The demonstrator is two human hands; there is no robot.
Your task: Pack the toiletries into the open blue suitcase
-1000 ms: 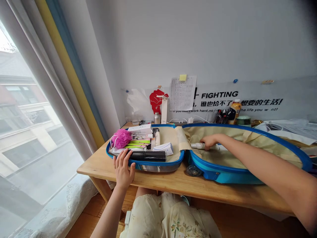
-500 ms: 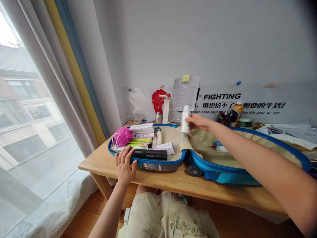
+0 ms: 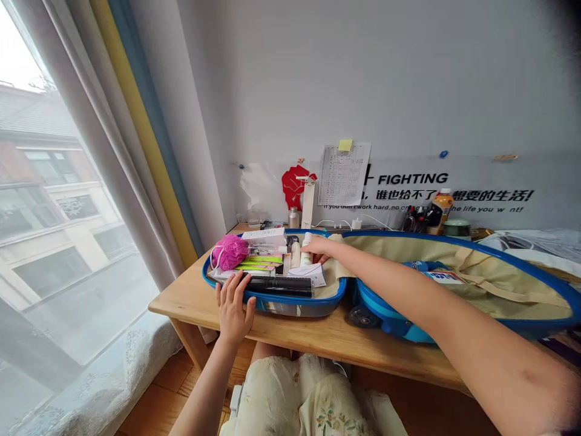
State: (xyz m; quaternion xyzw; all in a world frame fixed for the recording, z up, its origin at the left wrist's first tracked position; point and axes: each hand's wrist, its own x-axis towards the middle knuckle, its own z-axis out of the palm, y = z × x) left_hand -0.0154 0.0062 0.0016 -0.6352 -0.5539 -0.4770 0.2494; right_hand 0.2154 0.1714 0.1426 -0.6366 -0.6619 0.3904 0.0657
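Note:
An open blue-rimmed suitcase [image 3: 290,301] lies on the table, its left half packed and its beige-lined right half [image 3: 503,297] holding a blue item and a small packet [image 3: 442,277]. My right hand [image 3: 316,247] grips a white bottle [image 3: 307,253] down among the toiletries in the left half. A pink bath puff [image 3: 229,252], a white box [image 3: 264,237] and a black cylindrical case [image 3: 280,286] lie there too. My left hand [image 3: 233,309] rests with spread fingers on the suitcase's front rim, next to the black case.
The suitcase covers most of the wooden table [image 3: 345,339]. Behind it stand an orange-capped juice bottle [image 3: 439,209], a green tin [image 3: 456,229] and a pen holder [image 3: 415,219]. Papers [image 3: 526,242] lie at the right, and a curtained window [image 3: 68,181] fills the left.
My right hand has carried the white bottle left and down from above the lining into the left half. My left hand stays on the rim, and the view has shifted slightly.

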